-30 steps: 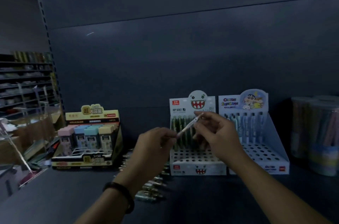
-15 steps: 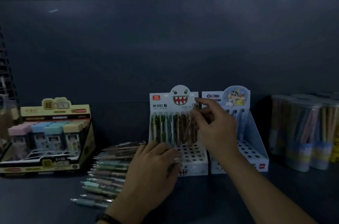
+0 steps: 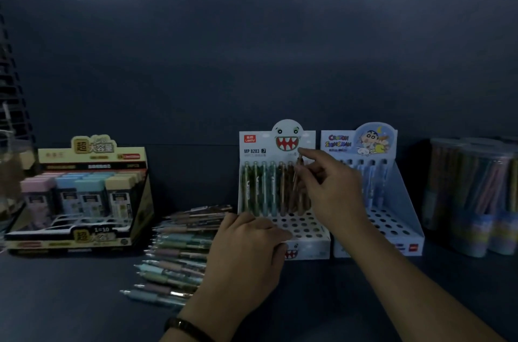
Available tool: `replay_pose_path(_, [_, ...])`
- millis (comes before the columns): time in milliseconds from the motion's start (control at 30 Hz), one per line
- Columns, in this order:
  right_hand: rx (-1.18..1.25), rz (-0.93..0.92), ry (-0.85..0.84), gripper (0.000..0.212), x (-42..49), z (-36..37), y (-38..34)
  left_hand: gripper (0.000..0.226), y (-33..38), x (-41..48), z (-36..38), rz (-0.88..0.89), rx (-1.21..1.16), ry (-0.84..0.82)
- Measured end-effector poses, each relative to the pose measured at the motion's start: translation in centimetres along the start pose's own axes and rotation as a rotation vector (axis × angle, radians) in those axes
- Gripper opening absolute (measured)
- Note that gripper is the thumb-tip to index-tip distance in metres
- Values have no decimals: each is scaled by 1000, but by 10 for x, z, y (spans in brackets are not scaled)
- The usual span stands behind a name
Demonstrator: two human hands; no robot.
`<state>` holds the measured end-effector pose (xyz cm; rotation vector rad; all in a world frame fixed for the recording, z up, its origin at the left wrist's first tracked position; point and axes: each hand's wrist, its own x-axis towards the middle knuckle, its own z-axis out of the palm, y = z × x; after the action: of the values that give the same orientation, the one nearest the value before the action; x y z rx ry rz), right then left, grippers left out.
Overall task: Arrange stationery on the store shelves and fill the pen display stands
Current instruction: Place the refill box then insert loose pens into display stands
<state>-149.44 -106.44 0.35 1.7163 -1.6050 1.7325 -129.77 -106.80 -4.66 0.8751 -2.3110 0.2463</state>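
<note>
A white monster-face pen stand (image 3: 308, 243) sits mid-shelf with a back row of green and brown pens. My right hand (image 3: 333, 193) pinches a brown pen (image 3: 297, 173) upright at the right end of that row, index finger raised by its cap. My left hand (image 3: 246, 252) lies palm down with its fingers on the stand's front left corner; whether it holds anything is hidden. A pile of loose pens (image 3: 179, 254) lies on the shelf just left of the stand, partly under my left hand.
A blue cartoon pen stand (image 3: 403, 218) with a few pens stands right of the white one. Clear tubs of pencils (image 3: 473, 196) fill the far right. A yellow box of pastel erasers (image 3: 81, 196) sits at the left. The dark shelf surface (image 3: 70, 299) lies in front.
My right hand carried the pen from mid-air to the stand's back row. My left hand let go of it and dropped onto the stand's front corner. The view shifted right.
</note>
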Motion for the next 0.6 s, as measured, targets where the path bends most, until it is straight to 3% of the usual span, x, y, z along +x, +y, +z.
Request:
replay_pose_path(367, [-97,32,-23,29,3,-2,-4,27,-1,0,3,-19,-51,13])
replay_pose_path(600, [-206,-66,-57,23,3,1,-7,30,0,1,3,-6,-73,31])
